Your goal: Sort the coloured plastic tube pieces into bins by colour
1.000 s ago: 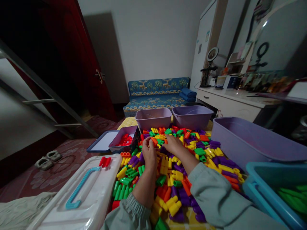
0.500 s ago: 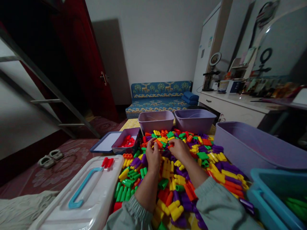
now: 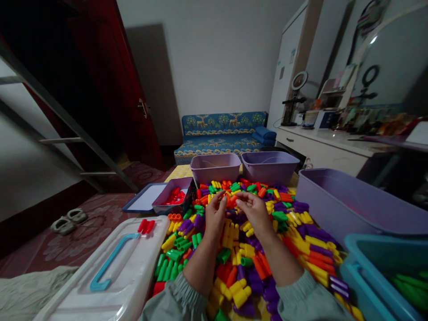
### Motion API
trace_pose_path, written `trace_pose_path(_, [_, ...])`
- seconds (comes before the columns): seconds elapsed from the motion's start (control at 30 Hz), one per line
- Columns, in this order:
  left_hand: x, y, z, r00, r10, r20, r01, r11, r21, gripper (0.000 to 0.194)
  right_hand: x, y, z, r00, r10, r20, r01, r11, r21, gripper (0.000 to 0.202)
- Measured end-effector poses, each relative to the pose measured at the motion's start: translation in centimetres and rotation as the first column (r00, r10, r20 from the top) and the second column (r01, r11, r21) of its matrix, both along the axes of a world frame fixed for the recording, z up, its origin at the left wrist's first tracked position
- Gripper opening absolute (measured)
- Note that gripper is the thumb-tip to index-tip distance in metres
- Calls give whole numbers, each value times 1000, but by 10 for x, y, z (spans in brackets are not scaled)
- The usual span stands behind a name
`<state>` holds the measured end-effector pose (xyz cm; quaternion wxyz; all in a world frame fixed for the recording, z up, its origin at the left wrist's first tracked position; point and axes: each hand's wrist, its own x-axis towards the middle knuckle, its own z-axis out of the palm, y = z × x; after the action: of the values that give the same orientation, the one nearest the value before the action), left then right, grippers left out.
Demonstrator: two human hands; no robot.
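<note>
Above a pile of bullet-shaped plastic building blocks [image 3: 230, 232], my two hands meet around orange-red toy blocks [image 3: 231, 201]. My left hand [image 3: 215, 216] pinches them from the left side, thumb and fingers bent. From the right, my right hand [image 3: 257, 214] grips them between thumb and forefinger. Whether this is one block or two pressed together cannot be made out. Yellow, green, purple and orange blocks lie beneath and around both forearms.
Two mauve bins [image 3: 216, 167] stand behind the pile. A larger mauve bin [image 3: 347, 205] and a teal bin [image 3: 381, 263] with green pieces are at right. Left are an open box [image 3: 174, 208] of red pieces and a white lid [image 3: 123, 263] with a blue handle, red blocks on it.
My hands have come closer, now meeting at the orange-red blocks. Earlier an orange block was in my left hand and a small reddish piece at my right fingertips. The view shifted slightly.
</note>
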<state>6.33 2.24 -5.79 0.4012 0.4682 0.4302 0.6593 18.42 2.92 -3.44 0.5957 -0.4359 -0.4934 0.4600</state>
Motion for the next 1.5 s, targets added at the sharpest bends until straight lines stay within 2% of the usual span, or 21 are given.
trace_pose_path(0.17, [1,2,-3,992,18,-127,-5,995,103,45,-3,0,-2,1000,-8,-27,8,1000,20,37])
trace_pose_path(0.4, [-1,6,-8,1000,6,-14,-5,998,65,58,-6,0,-8,999,25,-49,-24,1000,16,41])
trace_pose_path(0.53, [-1,6,-7,998,-9,56,5,998,67,53,-7,-3,-10,996,75,-38,-75,997,4,43])
trace_pose_path(0.67, [0,3,-3,989,-51,136,46,998,40,46,-8,-8,-5,995,101,-26,-100,995,6,41])
trace_pose_path(0.97, [0,2,1,994,94,50,-97,993,64,34,-10,-13,-1,992,126,-2,-126,992,-4,37])
trace_pose_path(1.23, [1,1,-1,997,73,-16,-72,995,63,30,-9,-10,-5,996,46,79,-46,999,9,32])
trace_pose_path(1.37, [1,2,-3,998,62,-6,-62,996,63,29,-9,-11,-6,995,70,67,-69,997,-18,32])
trace_pose_path(1.5, [1,5,-4,996,49,74,-53,997,57,32,-10,-10,-7,995,98,-11,-99,994,-51,29])
